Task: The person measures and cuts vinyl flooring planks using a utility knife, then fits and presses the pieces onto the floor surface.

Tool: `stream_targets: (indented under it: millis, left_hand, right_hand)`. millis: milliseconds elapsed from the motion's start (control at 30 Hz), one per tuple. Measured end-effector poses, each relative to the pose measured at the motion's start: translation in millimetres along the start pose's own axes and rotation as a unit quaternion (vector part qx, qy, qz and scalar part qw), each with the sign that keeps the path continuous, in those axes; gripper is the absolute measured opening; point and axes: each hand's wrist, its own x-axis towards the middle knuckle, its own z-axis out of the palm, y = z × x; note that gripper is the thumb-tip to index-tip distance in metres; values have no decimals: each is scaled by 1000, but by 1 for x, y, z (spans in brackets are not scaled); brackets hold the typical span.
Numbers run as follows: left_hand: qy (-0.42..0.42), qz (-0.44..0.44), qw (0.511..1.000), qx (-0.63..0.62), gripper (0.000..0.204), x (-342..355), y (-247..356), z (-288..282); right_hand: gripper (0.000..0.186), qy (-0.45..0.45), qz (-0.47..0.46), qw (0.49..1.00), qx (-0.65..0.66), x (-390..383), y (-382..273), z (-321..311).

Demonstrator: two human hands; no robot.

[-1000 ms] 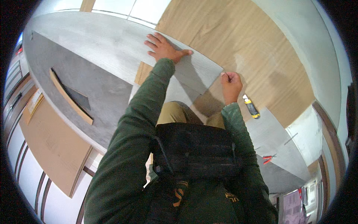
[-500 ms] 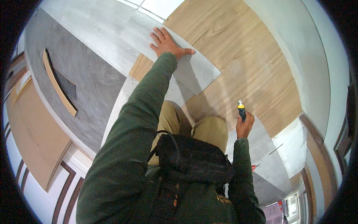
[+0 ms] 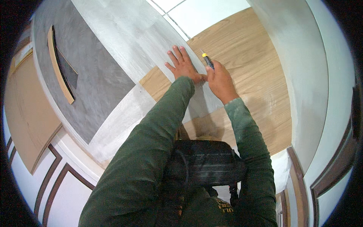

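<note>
Hands lying side by side on a floor plank

The left hand (image 3: 184,66) is lying flat on the plank (image 3: 151,45); the right hand (image 3: 220,81) is sitting just right of it, the knife (image 3: 207,60) seemingly touching the plank's edge.

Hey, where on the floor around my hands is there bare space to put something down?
Bare wood-look flooring lies right of your right hand, up to the white wall. The grey sheet is bare left of your left hand. It is crowded where both hands meet at the yellow utility knife.

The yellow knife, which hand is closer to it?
Right. The right hand grips the yellow knife; the left hand lies flat on the grey plank just beside it.
</note>
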Motion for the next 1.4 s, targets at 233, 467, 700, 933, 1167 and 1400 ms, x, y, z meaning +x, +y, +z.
stream_targets:
  millis: [233, 467, 700, 933, 1167, 1400]
  left_hand:
    - [76, 24, 996, -26, 82, 12, -10, 29]
    - [-2, -2, 1000, -13, 78, 19, -13, 26]
    - [-7, 6, 999, -41, 76, 15, -11, 19]
    - [-53, -7, 996, -67, 77, 15, -10, 12]
    - [-1, -5, 1000, 27, 79, 17, -9, 22]
    - [71, 11, 994, 83, 109, 18, -19, 47]
  right_hand:
    - [36, -42, 33, 997, -60, 40, -15, 26]
    - [37, -78, 81, 992, -64, 52, -31, 35]
    - [35, -38, 45, 997, -52, 51, -23, 43]
    - [37, -75, 75, 992, -71, 53, -27, 36]
    - [39, -82, 84, 991, -63, 55, -27, 35]
    - [43, -161, 135, 975, -75, 66, -50, 22]
